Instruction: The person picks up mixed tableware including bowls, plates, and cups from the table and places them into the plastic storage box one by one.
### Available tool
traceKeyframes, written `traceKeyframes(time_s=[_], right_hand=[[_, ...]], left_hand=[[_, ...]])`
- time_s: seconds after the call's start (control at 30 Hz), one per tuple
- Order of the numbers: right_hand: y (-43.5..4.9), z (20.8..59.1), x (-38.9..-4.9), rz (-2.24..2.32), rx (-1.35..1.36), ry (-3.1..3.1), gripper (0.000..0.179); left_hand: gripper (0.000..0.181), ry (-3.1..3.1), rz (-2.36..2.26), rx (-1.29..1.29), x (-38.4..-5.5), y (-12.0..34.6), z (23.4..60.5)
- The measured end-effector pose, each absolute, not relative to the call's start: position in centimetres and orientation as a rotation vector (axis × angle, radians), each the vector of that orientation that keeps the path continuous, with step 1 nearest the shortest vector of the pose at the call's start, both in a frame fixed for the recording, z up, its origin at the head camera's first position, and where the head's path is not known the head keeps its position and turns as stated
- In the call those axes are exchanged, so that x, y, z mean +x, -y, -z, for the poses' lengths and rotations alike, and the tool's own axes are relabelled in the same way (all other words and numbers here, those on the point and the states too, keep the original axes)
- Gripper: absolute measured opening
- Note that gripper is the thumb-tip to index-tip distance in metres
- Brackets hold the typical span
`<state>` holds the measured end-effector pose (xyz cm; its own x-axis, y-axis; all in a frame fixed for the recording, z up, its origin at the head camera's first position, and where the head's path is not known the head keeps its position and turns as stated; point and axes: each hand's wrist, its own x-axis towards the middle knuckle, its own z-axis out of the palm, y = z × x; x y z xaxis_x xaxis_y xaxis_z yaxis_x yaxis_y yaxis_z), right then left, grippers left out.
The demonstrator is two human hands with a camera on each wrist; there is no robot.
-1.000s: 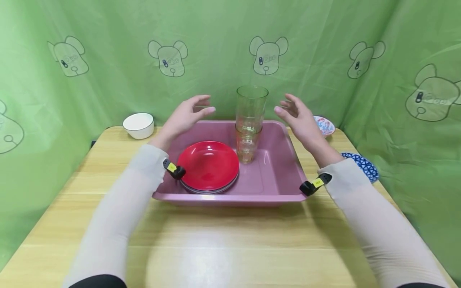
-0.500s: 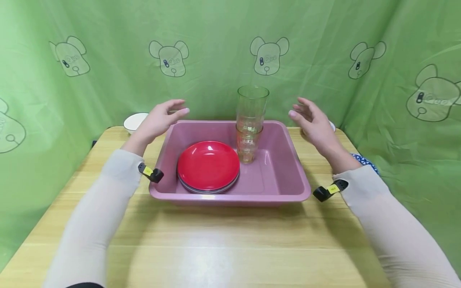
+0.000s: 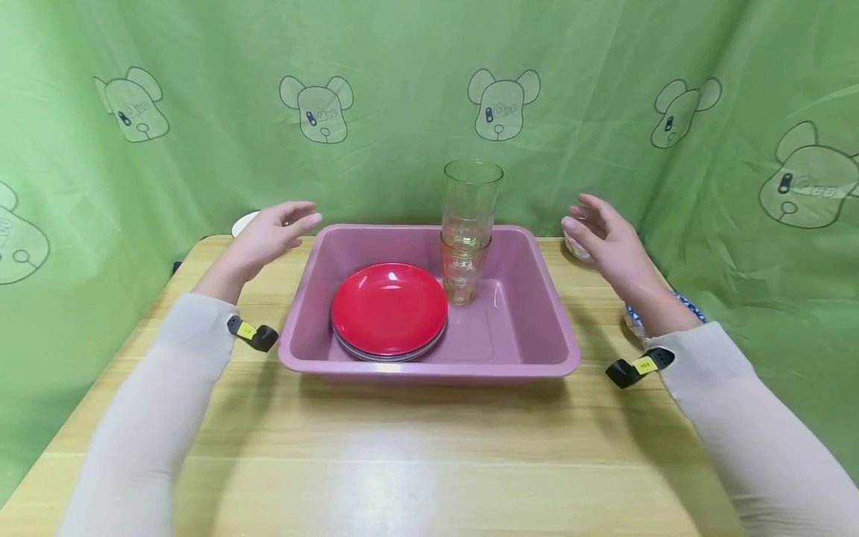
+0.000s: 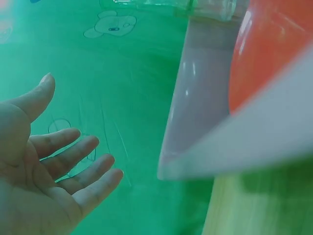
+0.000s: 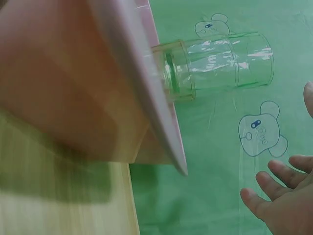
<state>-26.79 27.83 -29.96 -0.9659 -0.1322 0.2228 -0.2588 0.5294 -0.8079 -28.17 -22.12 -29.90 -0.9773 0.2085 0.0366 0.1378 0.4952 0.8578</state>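
Observation:
A pink basin [image 3: 429,368] stands on the table. In its left half lies a stack of plates with a red plate [image 3: 389,308] on top. Behind and right of the plates rises a stack of clear tumblers, a greenish tumbler [image 3: 471,195] set in an amber tumbler [image 3: 461,270]. My left hand [image 3: 265,235] hovers beyond the basin's left side, fingers relaxed and holding nothing; the left wrist view shows its palm. Past the right side, my right hand [image 3: 614,250] hangs in the air, also holding nothing, with its fingers apart in the right wrist view.
Behind my left hand a white bowl [image 3: 243,223] is mostly hidden. Near my right hand a patterned dish [image 3: 577,248] shows in part, and a blue-and-white patterned dish [image 3: 632,321] sits partly under my wrist. A green curtain [image 3: 403,171] encloses the wooden table [image 3: 403,462].
Both hands have moved apart and slightly down, the left from above the basin to past its left edge, the right farther right. The basin, plates and tumblers have stayed put.

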Motion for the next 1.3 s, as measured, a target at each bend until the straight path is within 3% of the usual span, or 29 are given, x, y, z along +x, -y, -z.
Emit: traceKeyframes(time_s=[0.27, 0.73, 1.3], right_hand=[[-29.1, 30.5, -26.2, -1.373, 0.331, 2.652, 0.075], [-32.0, 32.4, -25.8, -1.312, 0.277, 2.708, 0.074], [-34.9, 33.7, -25.0, -1.283, 0.169, 2.726, 0.077]], left_hand=[[0.064, -2.583, -1.556, 0.328, -27.6, 23.7, 32.0], [0.073, -2.344, -1.737, 0.278, -26.4, 24.7, 37.0], [0.059, -2.098, -1.977, 0.202, -25.9, 23.9, 40.5]])
